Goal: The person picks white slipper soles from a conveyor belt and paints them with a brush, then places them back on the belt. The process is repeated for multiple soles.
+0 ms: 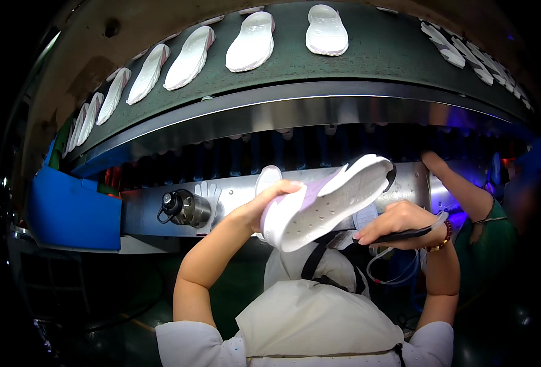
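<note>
Shoe with a white bumpy sole and a soft purple side sits up in the air, sole facing the camera, just below the shiny metal rail. The left hand grips the shoe tight at its heel end, fingers curled over the edge. The right hand is under the toe end of the shoe and is closed around a thin black tool. The tool points toward the shoe's lower edge. Above the rail, a dark green belt curves across, and smooth white soles lie on it in a row. Left of the shoe, a round metal bottle with a black cap lies on a steel shelf.
</note>
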{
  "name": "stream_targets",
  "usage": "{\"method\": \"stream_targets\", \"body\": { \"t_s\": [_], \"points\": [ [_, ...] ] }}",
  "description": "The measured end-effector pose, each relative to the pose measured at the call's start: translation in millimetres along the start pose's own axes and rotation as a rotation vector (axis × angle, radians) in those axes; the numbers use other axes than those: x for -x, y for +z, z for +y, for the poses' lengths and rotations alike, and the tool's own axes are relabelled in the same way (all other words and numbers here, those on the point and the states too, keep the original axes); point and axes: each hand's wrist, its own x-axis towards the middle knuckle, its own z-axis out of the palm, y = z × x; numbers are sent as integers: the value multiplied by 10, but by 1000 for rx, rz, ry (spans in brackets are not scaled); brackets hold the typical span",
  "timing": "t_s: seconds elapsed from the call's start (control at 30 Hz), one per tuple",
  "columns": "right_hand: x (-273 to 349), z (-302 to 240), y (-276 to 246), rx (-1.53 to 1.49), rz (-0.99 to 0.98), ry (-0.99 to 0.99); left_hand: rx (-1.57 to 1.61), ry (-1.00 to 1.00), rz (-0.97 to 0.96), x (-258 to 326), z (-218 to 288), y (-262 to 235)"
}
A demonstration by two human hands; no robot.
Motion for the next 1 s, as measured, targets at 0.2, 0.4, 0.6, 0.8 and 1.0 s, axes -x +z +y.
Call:
{"method": "stream_targets", "body": {
  "t_s": [0.2,0.4,0.6,0.8,1.0],
  "points": [
    [75,190,153,-202,333,-17,119,60,56,90,-47,-121],
    [129,233,209,-205,557,-15,376,108,-73,17,-161,-440],
    [94,-127,234,-128,471,-56,416,309,-45,-5,-234,-787],
    [-204,122,409,-258,740,109,603,644,-178,-539,-467,-72],
    [-440,156,529,110,780,-70,564,648,63,-538,-404,141]
  ]
}}
